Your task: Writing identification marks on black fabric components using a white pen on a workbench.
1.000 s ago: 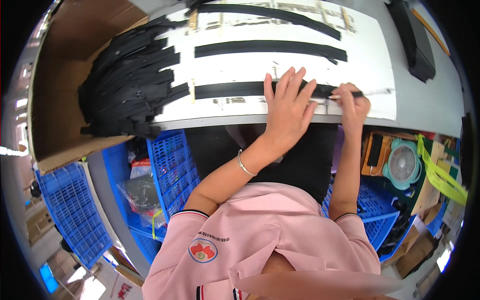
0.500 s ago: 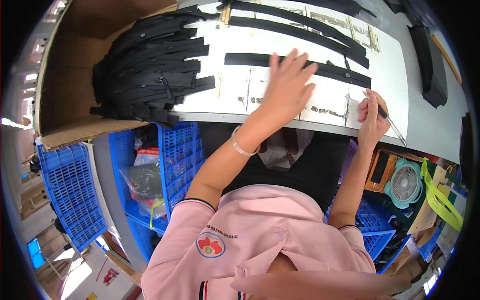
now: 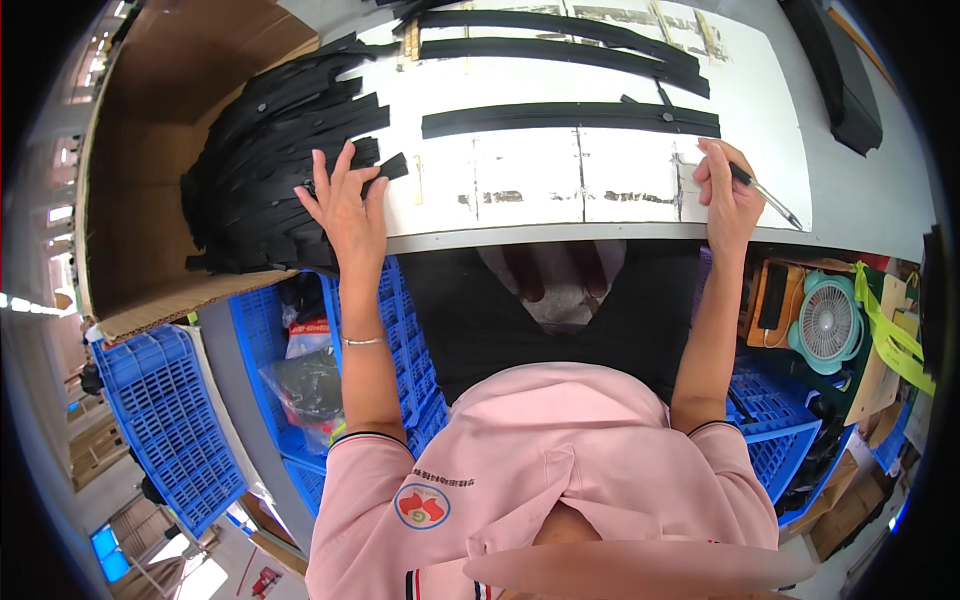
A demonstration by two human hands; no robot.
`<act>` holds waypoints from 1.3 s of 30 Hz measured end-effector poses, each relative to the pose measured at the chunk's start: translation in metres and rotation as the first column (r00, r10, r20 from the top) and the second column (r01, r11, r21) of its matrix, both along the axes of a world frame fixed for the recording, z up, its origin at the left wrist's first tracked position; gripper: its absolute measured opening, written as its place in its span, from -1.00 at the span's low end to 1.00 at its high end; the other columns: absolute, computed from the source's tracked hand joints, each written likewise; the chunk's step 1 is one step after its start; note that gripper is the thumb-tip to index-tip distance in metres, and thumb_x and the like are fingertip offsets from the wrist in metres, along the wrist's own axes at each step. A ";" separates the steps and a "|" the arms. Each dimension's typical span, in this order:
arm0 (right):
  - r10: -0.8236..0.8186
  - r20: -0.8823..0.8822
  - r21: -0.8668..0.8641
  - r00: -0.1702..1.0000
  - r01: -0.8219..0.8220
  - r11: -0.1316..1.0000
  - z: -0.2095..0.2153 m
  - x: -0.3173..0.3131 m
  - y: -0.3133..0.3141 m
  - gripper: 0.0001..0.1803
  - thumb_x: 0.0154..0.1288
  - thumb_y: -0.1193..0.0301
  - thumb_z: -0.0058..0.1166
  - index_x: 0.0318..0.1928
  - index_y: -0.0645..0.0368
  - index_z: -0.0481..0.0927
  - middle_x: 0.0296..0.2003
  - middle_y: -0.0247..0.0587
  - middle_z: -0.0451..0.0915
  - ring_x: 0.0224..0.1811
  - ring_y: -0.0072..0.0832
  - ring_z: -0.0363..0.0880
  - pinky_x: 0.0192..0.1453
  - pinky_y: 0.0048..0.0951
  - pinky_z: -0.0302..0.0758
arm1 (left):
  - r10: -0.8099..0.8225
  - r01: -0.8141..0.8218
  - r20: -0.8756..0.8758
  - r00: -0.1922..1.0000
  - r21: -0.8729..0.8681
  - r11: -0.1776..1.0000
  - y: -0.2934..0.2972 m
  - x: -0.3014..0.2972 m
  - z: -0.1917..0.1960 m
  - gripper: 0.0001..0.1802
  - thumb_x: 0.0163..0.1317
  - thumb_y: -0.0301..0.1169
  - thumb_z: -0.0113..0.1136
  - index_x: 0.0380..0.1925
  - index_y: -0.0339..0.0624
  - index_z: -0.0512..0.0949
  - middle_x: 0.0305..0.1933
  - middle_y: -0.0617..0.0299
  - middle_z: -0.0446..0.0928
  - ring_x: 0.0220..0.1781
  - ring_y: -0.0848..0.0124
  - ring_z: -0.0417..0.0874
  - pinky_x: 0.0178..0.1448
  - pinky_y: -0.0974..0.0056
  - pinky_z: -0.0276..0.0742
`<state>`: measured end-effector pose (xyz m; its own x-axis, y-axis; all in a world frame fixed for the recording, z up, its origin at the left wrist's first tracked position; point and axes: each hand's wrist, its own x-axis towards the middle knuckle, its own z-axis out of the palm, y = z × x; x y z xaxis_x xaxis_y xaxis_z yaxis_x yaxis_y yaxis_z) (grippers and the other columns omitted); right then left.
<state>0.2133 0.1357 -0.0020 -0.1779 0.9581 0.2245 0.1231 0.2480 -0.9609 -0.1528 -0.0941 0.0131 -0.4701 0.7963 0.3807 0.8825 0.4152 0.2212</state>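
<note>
The left hand (image 3: 345,205) was loose, its fingers spread apart over the right edge of a heap of black strips (image 3: 265,165); whether the fingertips touched the heap could not be told. The right hand (image 3: 735,190) was curled around a pen (image 3: 768,196) – black along the barrel, with a metallic end that pointed toward the lower right. This hand was over the right part of a white board (image 3: 770,110), near its front edge

Just beyond the right hand, the nearest black strip (image 3: 570,118) lay crosswise on the board, its right end close to the curled fingers and a small round piece showing near that end. Farther back, two more strips (image 3: 560,50) lay side by side, drawing together toward their right ends. Between the nearest strip and the front edge, the board bore thin dark lines and smudged patches

The heap was at the board's left, partly inside a cardboard box (image 3: 150,170) lying with its open side toward the board. A long black object (image 3: 835,85) rested on the grey table (image 3: 860,210) to the right of the board. Below the table, a blue crate (image 3: 170,420) stood at the far left – and a turquoise fan (image 3: 830,320) at the right, near a yellow-green strap (image 3: 885,335)
</note>
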 end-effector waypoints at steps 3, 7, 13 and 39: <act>0.008 0.003 0.016 1.000 -0.008 1.000 0.003 -0.001 0.001 -0.78 0.58 0.38 0.15 -0.01 0.25 0.76 -0.49 -0.42 0.55 -0.56 -0.78 0.28 -0.49 -0.66 0.16 | 0.013 -0.012 -0.008 1.000 0.046 0.999 0.012 0.006 -0.002 -0.89 0.37 -0.35 0.31 -0.14 -0.02 0.69 0.45 0.23 0.52 0.68 0.03 0.17 0.69 -0.28 -0.35; 0.012 -0.018 0.022 1.000 -0.012 1.000 0.002 0.000 0.000 -0.78 0.58 0.38 0.14 0.05 0.22 0.74 -0.49 -0.43 0.54 -0.56 -0.79 0.27 -0.49 -0.66 0.15 | -0.165 0.144 0.106 0.981 0.179 0.973 0.049 0.061 0.005 -0.90 0.32 -0.37 0.36 -0.18 0.00 0.70 0.39 0.27 0.57 0.65 0.05 0.24 0.69 -0.28 -0.32; -0.043 0.271 0.210 0.962 -0.015 0.978 0.006 -0.018 -0.028 -0.69 0.54 0.42 0.08 0.19 0.15 0.68 -0.33 -0.27 0.71 -0.30 -0.58 0.63 -0.24 -0.46 0.50 | -0.391 0.368 0.236 0.890 0.137 0.920 0.097 0.147 -0.012 -0.75 0.29 -0.39 0.40 -0.03 -0.03 0.73 0.40 0.21 0.54 0.63 0.03 0.26 0.68 -0.31 -0.31; -0.067 0.291 0.610 0.954 -0.131 0.782 -0.020 -0.026 -0.076 -0.63 0.33 0.70 0.21 0.14 0.25 0.62 0.18 -0.03 0.69 0.31 -0.02 0.61 0.36 -0.15 0.54 | -0.249 0.085 0.347 0.904 0.424 0.902 0.049 0.111 0.009 -0.92 0.40 -0.45 0.29 -0.23 -0.22 0.62 -0.16 0.13 0.67 -0.14 0.22 0.67 0.02 0.17 0.53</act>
<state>0.1873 0.0599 -0.0220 -0.3559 0.6218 0.6977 0.3427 0.7813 -0.5216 -0.0413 -0.0451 0.0217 -0.5163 0.7003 0.4930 0.7409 0.0765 0.6673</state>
